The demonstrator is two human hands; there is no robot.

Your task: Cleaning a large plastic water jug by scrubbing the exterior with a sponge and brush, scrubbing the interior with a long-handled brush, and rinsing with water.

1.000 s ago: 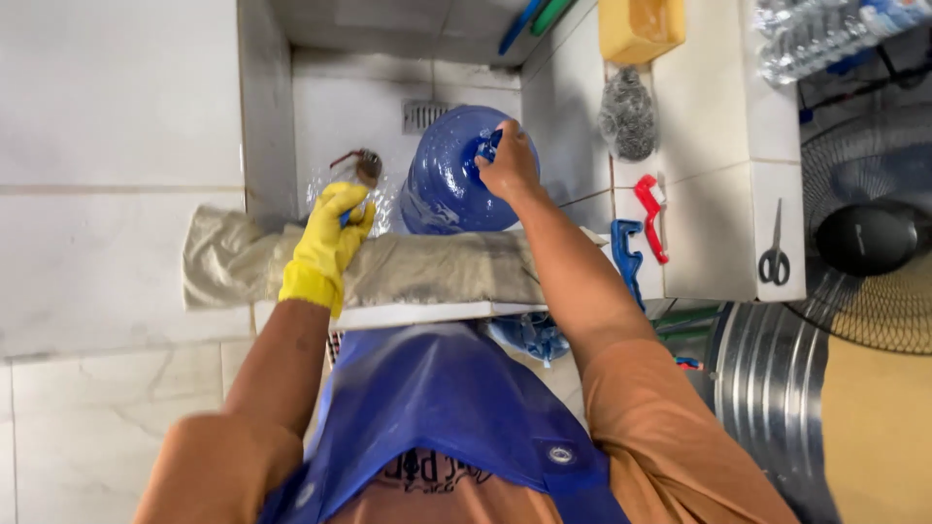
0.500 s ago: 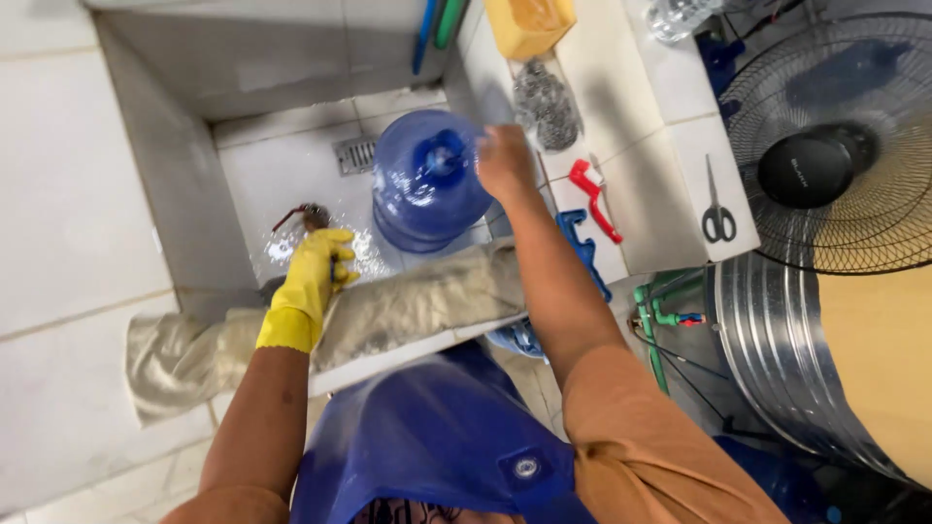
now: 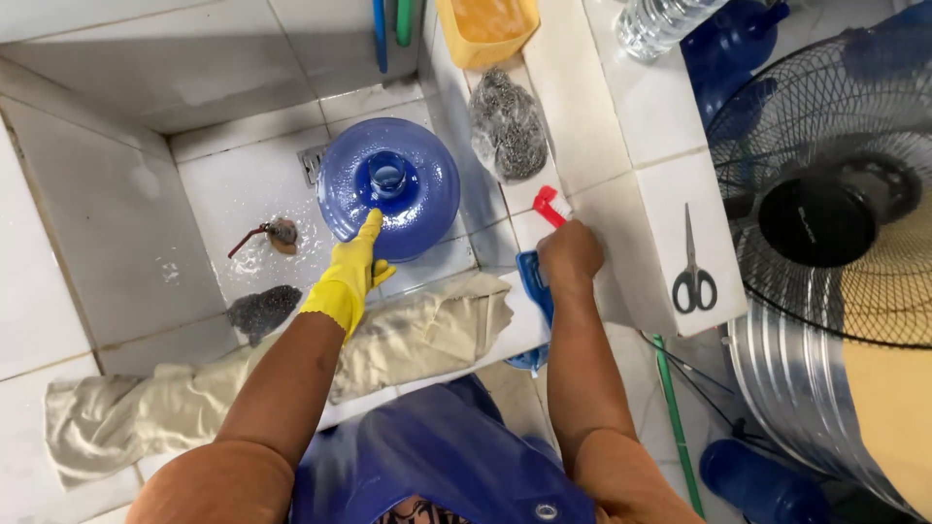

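Observation:
A big blue water jug (image 3: 417, 199) stands upright in the white tiled basin (image 3: 233, 194), its open neck facing me. My left hand (image 3: 351, 267), in a yellow rubber glove, rests on the jug's near shoulder with the fingers stretched toward the neck and nothing in it. My bare right hand (image 3: 571, 257) lies on the tiled ledge to the right, fingers curled over a red brush (image 3: 549, 204) whose end pokes out beyond the knuckles. A blue brush (image 3: 534, 283) lies just left of that hand.
A beige cloth (image 3: 408, 335) drapes the basin's front edge. A dark scouring pad (image 3: 262, 311) and a small brown clump (image 3: 280, 233) lie in the basin. The ledge holds a steel scourer (image 3: 507, 131), a yellow tub (image 3: 485, 29) and scissors (image 3: 691, 267). A fan (image 3: 835, 218) stands right.
My right hand left the jug's neck and came back to the brushes on the ledge. My gloved left hand moved from the basin floor onto the jug. The view tilted.

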